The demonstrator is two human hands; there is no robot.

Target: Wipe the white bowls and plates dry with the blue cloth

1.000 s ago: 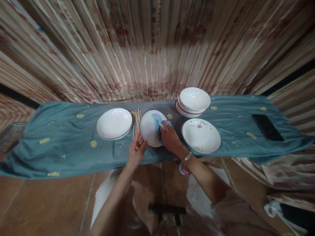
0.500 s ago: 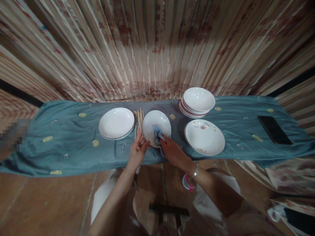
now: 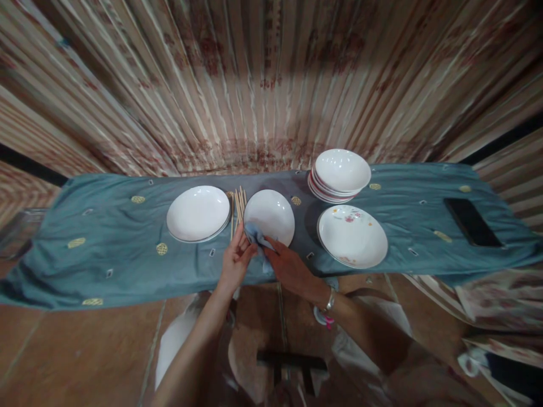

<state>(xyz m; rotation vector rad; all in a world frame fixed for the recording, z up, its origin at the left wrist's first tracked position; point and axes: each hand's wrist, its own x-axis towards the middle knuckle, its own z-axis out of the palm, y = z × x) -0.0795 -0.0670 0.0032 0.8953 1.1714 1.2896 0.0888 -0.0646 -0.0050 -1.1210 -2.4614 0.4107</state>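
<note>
The plate (image 3: 274, 206), round, white and glossy with a dark rim, lies at the middle of the wrinkled, teal-covered worktop (image 3: 136, 232), between its far and near edges. The left hand (image 3: 236, 257), with fingers bent, grips the plate's near-left rim. The right hand (image 3: 294, 274), slanted in over the near edge, is closed on a soft, crumpled blue cloth (image 3: 253, 232), which touches the plate. Thin, straight chopsticks (image 3: 239, 204) lie just beside

Forearms (image 3: 202, 330) converge forward, the left hand (image 3: 236, 262) half curled, the right hand (image 3: 293, 270) angled inward, palm down.
</note>
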